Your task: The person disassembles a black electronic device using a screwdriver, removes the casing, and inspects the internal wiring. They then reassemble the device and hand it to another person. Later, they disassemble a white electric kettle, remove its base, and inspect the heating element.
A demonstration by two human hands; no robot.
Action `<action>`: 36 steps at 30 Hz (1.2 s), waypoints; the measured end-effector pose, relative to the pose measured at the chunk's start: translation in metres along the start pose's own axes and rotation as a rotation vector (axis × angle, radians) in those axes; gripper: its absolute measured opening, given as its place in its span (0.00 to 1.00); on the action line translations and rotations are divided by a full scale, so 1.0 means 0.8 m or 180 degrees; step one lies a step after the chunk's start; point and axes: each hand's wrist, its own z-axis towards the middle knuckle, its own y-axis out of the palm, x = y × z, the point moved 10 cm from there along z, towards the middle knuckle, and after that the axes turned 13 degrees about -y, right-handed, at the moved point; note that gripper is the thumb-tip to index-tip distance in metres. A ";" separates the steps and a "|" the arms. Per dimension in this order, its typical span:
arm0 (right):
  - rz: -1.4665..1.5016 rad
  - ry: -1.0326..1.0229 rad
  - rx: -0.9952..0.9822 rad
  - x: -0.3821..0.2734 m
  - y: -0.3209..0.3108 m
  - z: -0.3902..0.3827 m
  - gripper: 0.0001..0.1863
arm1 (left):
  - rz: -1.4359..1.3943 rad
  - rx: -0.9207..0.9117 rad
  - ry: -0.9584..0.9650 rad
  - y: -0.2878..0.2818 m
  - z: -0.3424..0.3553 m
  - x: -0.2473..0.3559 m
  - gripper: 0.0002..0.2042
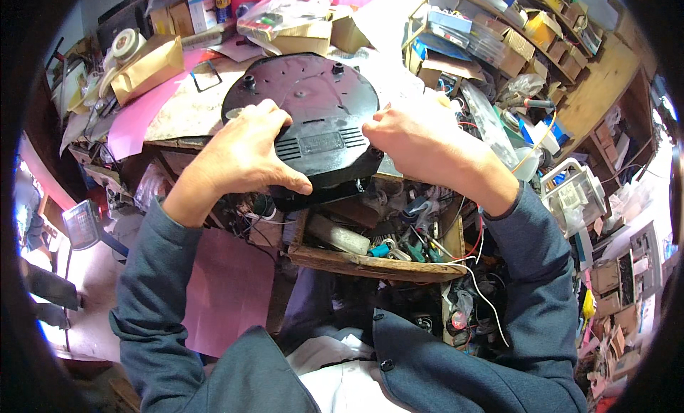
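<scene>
Left hand, right hand gripping round black appliance base, over bench edge

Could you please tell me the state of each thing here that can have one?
Black appliance: upside down on the bench, base plate on.
Left hand: gripping its near left edge.
Right hand: pressed on its right edge.
Wooden drawer: pulled open, full of tools and wires.
</scene>
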 end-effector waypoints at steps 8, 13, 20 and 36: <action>0.0044 0.0008 0.0190 0.003 -0.004 0.001 0.04 | -0.0013 0.0022 0.0035 0.001 0.000 0.001 0.45; 0.0600 0.0387 0.0399 0.029 0.007 -0.009 0.06 | -0.0049 0.0057 0.0062 0.000 0.000 -0.001 0.45; 0.0742 0.0201 0.0677 0.022 0.013 -0.016 0.05 | -0.0037 0.0103 0.0109 0.000 0.001 0.000 0.45; 0.1179 0.0826 0.1115 0.062 0.023 -0.044 0.08 | -0.0107 0.0102 0.0134 0.000 -0.002 -0.006 0.45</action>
